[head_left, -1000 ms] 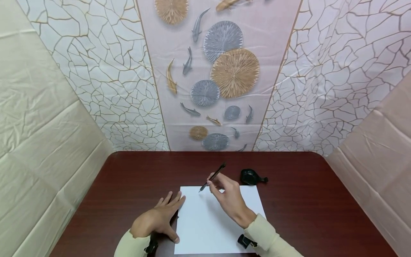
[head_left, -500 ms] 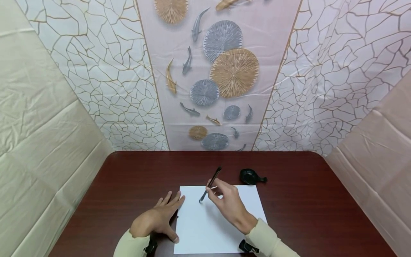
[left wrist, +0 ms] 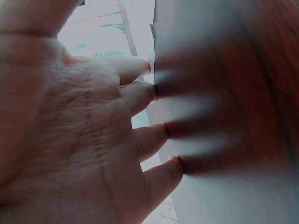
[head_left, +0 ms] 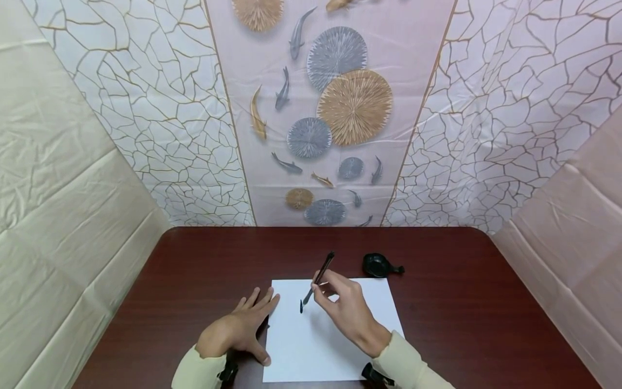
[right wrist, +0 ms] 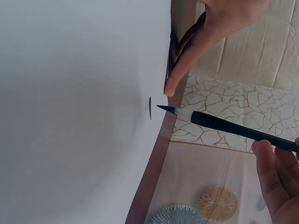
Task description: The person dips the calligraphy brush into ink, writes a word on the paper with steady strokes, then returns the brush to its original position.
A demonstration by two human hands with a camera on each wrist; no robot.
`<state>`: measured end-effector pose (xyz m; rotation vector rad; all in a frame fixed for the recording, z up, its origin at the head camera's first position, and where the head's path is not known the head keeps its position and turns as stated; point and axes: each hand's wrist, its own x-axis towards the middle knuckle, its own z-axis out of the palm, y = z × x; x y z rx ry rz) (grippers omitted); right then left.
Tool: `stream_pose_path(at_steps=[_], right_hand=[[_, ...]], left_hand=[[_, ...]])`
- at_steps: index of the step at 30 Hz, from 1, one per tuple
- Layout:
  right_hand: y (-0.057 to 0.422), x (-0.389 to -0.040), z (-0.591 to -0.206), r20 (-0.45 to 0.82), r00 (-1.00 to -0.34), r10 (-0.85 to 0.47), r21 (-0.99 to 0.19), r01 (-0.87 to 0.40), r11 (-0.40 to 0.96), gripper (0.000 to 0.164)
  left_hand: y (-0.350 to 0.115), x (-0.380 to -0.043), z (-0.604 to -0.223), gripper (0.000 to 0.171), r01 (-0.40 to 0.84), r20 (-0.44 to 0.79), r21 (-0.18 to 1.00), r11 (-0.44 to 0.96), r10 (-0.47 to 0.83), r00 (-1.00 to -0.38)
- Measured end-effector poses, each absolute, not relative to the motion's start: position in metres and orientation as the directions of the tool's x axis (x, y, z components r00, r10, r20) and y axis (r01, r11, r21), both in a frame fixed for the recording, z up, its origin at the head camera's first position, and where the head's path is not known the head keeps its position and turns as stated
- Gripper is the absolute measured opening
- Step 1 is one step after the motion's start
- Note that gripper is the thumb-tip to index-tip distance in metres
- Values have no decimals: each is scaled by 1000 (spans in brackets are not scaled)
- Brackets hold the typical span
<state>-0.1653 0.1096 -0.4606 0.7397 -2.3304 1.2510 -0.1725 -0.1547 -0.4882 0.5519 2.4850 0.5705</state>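
Observation:
A white sheet of paper lies on the dark red-brown table. My right hand pinches a dark ink brush between thumb and fingers, its handle slanting up and away. In the right wrist view the brush shows pale bristles with a black, pointed tip, just off the paper. Beside that tip runs a short black stroke. My left hand rests spread at the sheet's left edge, thumb and fingertips on the border. In the left wrist view its fingertips press down on the surface.
A small black dish with a short handle sits just behind the paper's far right corner. The table ends at a patterned cloth backdrop. Beige cloth walls flank both sides.
The brush has come down the paper toward me and a short black vertical stroke has appeared at its tip. My left hand has stayed in place.

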Motion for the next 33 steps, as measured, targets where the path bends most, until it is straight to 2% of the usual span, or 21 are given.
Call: stream_pose_path(at_steps=[8, 26, 33], right_hand=[[110, -170, -465, 563, -793, -231, -646, -597, 476, 16], [112, -167, -469, 510, -823, -251, -660, -561, 499, 14], [114, -164, -466, 526, -806, -271, -640, -585, 498, 18]], left_hand=[[-154, -172, -489, 135, 253, -403, 511, 821, 489, -774], [-152, -174, -488, 136, 222, -437, 493, 841, 460, -773], [-154, -174, -487, 137, 232, -434, 494, 838, 470, -769]])
